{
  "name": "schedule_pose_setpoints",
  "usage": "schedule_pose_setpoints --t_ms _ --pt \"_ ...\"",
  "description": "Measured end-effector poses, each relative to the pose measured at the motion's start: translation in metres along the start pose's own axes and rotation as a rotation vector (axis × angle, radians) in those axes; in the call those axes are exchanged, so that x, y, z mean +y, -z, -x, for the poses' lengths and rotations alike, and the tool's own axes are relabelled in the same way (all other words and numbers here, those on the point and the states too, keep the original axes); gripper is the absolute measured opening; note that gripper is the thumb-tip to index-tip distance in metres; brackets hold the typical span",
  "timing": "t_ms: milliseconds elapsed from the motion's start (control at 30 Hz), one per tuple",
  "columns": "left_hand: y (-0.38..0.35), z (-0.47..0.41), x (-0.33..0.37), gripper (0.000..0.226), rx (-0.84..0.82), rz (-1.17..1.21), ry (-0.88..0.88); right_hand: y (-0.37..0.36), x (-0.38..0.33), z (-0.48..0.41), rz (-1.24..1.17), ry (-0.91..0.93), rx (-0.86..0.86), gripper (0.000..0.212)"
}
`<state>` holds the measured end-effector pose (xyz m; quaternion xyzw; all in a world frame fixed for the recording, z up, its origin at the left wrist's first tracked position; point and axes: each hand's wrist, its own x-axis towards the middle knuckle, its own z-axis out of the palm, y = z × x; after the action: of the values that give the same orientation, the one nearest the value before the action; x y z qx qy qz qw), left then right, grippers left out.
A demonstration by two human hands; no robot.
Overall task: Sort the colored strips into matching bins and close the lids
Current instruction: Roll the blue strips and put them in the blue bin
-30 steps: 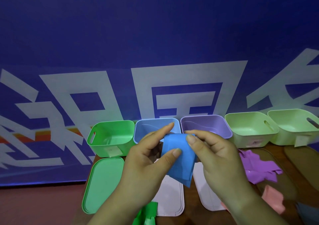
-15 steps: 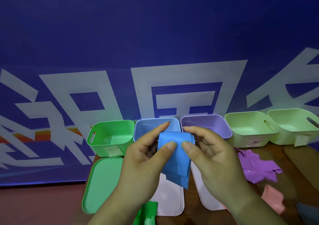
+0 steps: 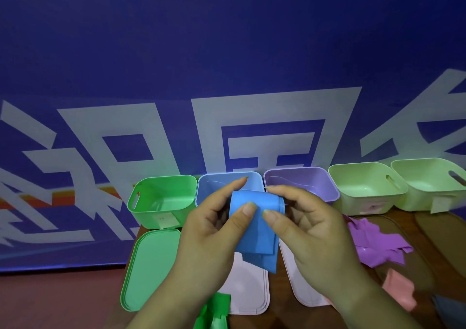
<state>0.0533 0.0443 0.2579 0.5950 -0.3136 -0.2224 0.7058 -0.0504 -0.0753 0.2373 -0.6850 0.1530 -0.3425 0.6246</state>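
Left hand (image 3: 211, 230) and right hand (image 3: 312, 227) pinch blue strip (image 3: 254, 236) closer, seemingly folded.

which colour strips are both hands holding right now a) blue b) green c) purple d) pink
a: the left hand and right hand both pinch the folded blue strips, held up in front of the blue bin.

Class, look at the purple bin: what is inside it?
The far part of the purple bin shows only bare plastic; its near left corner is hidden by the right hand.
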Motion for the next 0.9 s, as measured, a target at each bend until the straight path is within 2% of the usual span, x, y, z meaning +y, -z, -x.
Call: schedule_pose_setpoints --t_ms 200,400,600,767,900 --pt "0.0 0.0 0.003 0.046 -0.027 -0.006 -0.015 0.003 -0.003 -0.003 -0.05 -0.059 0.031 0.029" --pt "0.002 -0.001 0.004 0.038 -0.027 -0.046 -0.039 0.003 -0.006 -0.005 -0.039 -0.1 0.062 0.026" --pt "0.001 -0.002 0.005 0.035 -0.032 -0.064 -0.07 0.004 -0.009 -0.007 0.011 -0.091 0.047 0.021" --pt "-0.001 -0.002 0.006 0.034 -0.001 -0.05 -0.066 0.003 -0.009 -0.006 0.003 -0.076 0.028 0.03" --pt "-0.002 -0.002 0.008 0.034 0.025 -0.018 -0.05 0.002 -0.011 -0.003 0.002 -0.04 -0.008 0.028"
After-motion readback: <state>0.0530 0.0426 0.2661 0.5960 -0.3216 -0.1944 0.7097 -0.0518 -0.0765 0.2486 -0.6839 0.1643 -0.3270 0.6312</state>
